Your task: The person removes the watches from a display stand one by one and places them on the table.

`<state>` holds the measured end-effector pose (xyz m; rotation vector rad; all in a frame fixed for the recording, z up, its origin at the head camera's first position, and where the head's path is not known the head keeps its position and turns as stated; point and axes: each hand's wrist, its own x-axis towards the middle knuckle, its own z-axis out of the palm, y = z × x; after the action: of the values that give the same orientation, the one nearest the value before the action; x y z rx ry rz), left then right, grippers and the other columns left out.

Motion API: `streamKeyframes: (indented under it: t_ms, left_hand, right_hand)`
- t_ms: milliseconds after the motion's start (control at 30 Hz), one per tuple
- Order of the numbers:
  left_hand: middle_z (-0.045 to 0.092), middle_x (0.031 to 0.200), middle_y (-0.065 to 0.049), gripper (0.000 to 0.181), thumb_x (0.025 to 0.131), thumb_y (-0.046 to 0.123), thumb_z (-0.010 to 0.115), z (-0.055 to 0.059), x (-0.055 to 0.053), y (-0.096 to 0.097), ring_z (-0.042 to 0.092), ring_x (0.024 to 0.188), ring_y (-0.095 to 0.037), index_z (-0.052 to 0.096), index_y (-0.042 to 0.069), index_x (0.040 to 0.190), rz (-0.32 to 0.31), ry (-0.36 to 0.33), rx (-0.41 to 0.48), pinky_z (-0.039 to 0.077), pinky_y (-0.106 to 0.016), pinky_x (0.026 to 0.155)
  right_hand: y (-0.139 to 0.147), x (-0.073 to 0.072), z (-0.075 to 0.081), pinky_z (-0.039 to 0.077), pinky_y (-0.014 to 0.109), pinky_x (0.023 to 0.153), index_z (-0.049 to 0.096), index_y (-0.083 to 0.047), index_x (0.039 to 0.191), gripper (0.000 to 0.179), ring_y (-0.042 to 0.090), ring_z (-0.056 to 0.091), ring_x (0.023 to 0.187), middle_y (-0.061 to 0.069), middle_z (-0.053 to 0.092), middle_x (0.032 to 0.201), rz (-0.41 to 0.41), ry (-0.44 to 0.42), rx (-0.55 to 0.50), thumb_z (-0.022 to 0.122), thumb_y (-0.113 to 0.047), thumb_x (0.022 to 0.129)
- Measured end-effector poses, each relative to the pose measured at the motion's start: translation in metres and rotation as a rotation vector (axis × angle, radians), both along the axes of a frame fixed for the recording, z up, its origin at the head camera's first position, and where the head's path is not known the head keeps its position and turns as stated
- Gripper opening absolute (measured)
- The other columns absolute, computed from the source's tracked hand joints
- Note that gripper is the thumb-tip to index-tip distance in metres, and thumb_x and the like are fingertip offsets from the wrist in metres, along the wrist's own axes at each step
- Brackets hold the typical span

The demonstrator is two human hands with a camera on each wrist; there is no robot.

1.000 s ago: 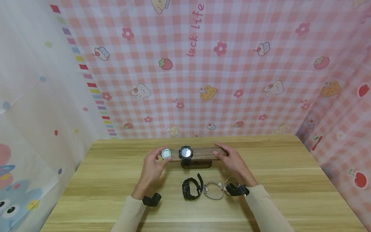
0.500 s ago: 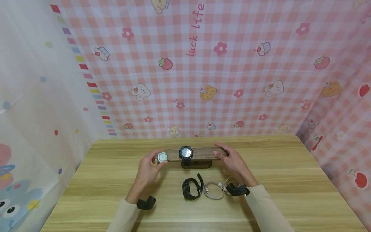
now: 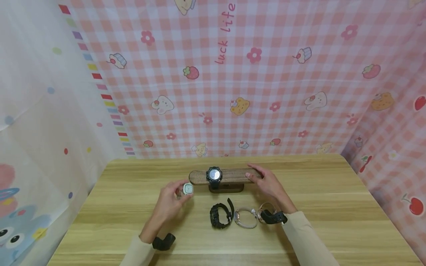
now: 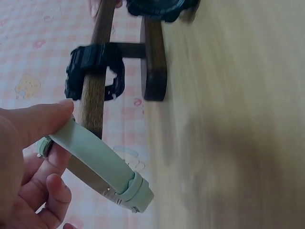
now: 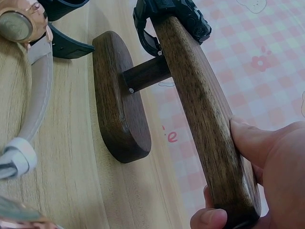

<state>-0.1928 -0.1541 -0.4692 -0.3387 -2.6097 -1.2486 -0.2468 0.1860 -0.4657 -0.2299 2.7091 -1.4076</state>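
My left hand point(image 3: 168, 201) pinches a pale green watch point(image 4: 97, 155) by its case, just off the left end of a dark wooden watch stand point(image 3: 233, 176). In the left wrist view its buckled strap hangs as a closed loop. My right hand point(image 3: 266, 181) grips the right end of the stand's bar, with the thumb on one face and fingers curled round the end in the right wrist view. A black round-faced watch point(image 3: 214, 174) is looped over the bar left of its middle. The bar's post joins an oval wooden base point(image 3: 226, 189).
In front of the stand lie a black watch point(image 3: 219, 215) with its strap open, a watch with a pale strap point(image 3: 245, 218), and a rose-gold one point(image 3: 266, 208) partly hidden by the right wrist's black camera band. Checked cloth point(image 3: 233, 122) hangs behind the wooden table point(image 3: 299, 192).
The left hand has drawn the pale green watch leftward off the bar's end, then slightly down toward me. The right hand and the stand have stayed in place.
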Motion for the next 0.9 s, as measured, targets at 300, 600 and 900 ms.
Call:
streamKeyframes:
  t_ms: [300, 600, 900]
  left_hand:
    - [0.056, 0.077, 0.004, 0.048, 0.076, 0.002, 0.083, -0.005, 0.018, 0.01, 0.053, 0.074, -0.02, 0.067, -0.001, 0.121, -0.049, -0.065, -0.024, 0.048, -0.028, 0.064]
    - [0.054, 0.075, 0.009, 0.05, 0.075, 0.005, 0.084, -0.01, 0.028, 0.015, 0.046, 0.069, -0.009, 0.067, -0.001, 0.121, -0.086, -0.106, -0.092, 0.052, -0.036, 0.08]
    - [0.056, 0.077, 0.005, 0.049, 0.075, 0.003, 0.082, -0.015, 0.035, 0.022, 0.048, 0.071, -0.009, 0.066, -0.001, 0.121, -0.16, -0.14, -0.11, 0.045, -0.02, 0.062]
  right_hand:
    - [0.0, 0.0, 0.0, 0.031, 0.061, 0.11, 0.046, -0.013, 0.149, 0.055, 0.044, 0.038, 0.138, 0.021, 0.041, 0.152, -0.001, -0.005, 0.006, 0.059, -0.036, 0.1]
    - [0.0, -0.001, 0.001, 0.029, 0.063, 0.11, 0.047, -0.013, 0.148, 0.056, 0.045, 0.037, 0.138, 0.022, 0.041, 0.152, -0.006, -0.006, 0.013, 0.059, -0.038, 0.1]
    - [0.001, 0.0, 0.0, 0.03, 0.061, 0.11, 0.047, -0.016, 0.148, 0.055, 0.044, 0.038, 0.138, 0.019, 0.041, 0.153, 0.006, 0.004, 0.006, 0.059, -0.038, 0.099]
